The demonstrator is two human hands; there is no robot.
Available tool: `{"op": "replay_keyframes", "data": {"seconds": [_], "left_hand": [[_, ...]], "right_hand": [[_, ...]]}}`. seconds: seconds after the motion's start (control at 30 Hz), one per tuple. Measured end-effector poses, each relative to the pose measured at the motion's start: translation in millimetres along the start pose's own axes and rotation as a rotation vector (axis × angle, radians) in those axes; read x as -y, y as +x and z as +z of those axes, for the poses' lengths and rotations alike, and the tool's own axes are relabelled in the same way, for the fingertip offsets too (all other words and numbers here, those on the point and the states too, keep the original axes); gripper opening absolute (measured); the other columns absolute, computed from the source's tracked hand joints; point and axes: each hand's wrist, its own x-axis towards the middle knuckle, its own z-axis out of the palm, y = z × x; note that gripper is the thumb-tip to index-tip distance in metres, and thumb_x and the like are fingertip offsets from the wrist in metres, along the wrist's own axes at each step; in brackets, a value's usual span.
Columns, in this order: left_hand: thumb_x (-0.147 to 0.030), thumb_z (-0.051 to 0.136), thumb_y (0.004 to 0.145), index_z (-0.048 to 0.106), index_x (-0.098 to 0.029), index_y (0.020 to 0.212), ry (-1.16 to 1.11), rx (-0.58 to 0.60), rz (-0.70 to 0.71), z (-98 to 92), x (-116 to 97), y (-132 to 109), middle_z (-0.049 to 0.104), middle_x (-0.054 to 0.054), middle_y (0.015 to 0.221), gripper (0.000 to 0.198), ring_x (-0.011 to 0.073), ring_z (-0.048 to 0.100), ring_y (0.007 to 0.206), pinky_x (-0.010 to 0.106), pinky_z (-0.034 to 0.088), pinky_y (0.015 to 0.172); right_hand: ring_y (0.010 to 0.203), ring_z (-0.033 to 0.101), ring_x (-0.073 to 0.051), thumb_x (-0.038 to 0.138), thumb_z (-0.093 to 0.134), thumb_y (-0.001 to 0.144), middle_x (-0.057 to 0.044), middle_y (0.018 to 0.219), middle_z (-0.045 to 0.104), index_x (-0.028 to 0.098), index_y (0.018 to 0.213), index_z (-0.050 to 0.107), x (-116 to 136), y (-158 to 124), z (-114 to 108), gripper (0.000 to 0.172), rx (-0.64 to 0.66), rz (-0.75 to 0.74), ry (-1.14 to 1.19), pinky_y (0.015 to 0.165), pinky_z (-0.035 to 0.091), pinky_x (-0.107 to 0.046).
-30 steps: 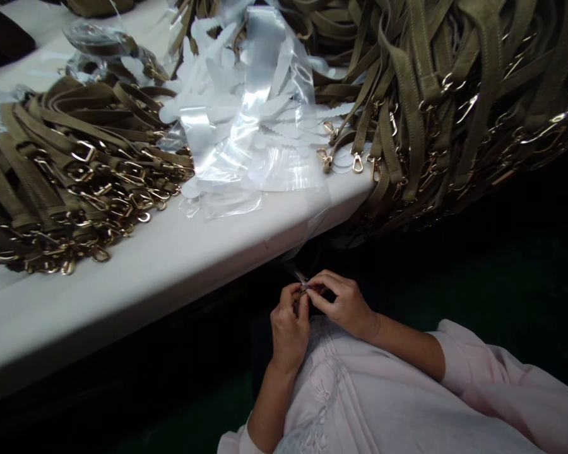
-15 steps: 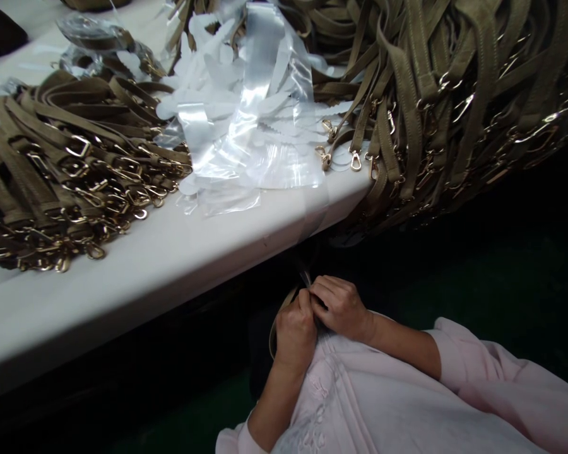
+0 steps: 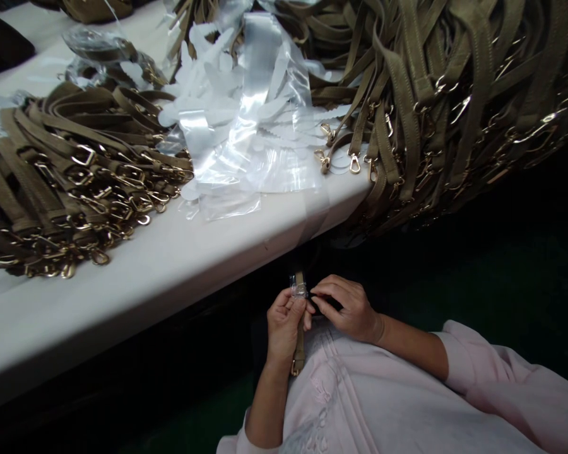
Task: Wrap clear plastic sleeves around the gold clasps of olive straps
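Below the table edge, my left hand grips an olive-brown strap, its thumb lying over the strap. A gold buckle shows at the strap's lower end. Clear plastic wrap covers the upper part, just above my left thumb. Close to the right side of that wrap is my right hand, with thumb and forefinger brought together in a pinch. Whatever lies between those fingertips is too small to make out.
On the white table, a pile of straps with gold clips lies at left. Clear plastic bags and white strips sit in the middle. More straps hang over the edge at right. Wrapped straps lie farther back.
My hands were close together over the strap. Now my left hand has turned, showing the wrapped part and the buckle, and my right hand has drawn slightly apart from it.
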Motion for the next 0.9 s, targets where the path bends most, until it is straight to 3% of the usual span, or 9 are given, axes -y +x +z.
{"op": "replay_keyframes", "data": {"seconds": [0.1,0.23,0.47,0.9], "left_hand": [[-0.036,0.073,0.083,0.063,-0.015,0.098,-0.276,0.056,-0.069,2.1,-5,-1,0.061,-0.003,0.064,0.028,0.0004,0.040,0.038,0.012,0.032,0.041],[-0.032,0.074,0.082,0.064,-0.015,0.090,-0.454,0.088,-0.122,7.6,-5,-3,0.056,-0.005,0.059,0.021,-0.0017,0.034,0.035,0.010,0.029,0.037],[-0.030,0.072,0.084,0.062,-0.013,0.078,-0.467,0.104,-0.173,10.1,-8,-6,0.052,-0.005,0.056,0.020,-0.0011,0.033,0.036,0.010,0.032,0.038],[-0.025,0.070,0.085,0.065,-0.012,0.084,-0.525,0.173,-0.205,5.4,-7,-7,0.056,-0.003,0.059,0.014,-0.0019,0.032,0.034,0.009,0.030,0.036]], "right_hand": [[0.081,0.065,-0.017,0.013,0.060,0.089,-0.007,0.090,0.068,0.019,0.103,0.062,5,5,1,0.015,-0.067,0.023,0.041,0.072,0.057,-0.031],[0.083,0.067,-0.017,0.014,0.060,0.090,-0.007,0.090,0.070,0.019,0.101,0.064,11,10,4,0.013,-0.089,0.011,0.060,0.073,0.059,-0.030],[0.079,0.068,-0.016,0.012,0.059,0.091,-0.007,0.087,0.071,0.018,0.099,0.064,10,10,5,0.011,-0.062,-0.035,0.005,0.071,0.058,-0.029],[0.073,0.067,-0.014,0.011,0.053,0.093,-0.004,0.084,0.071,0.017,0.102,0.061,13,10,-2,0.013,0.003,-0.081,-0.089,0.068,0.055,-0.025]]}}
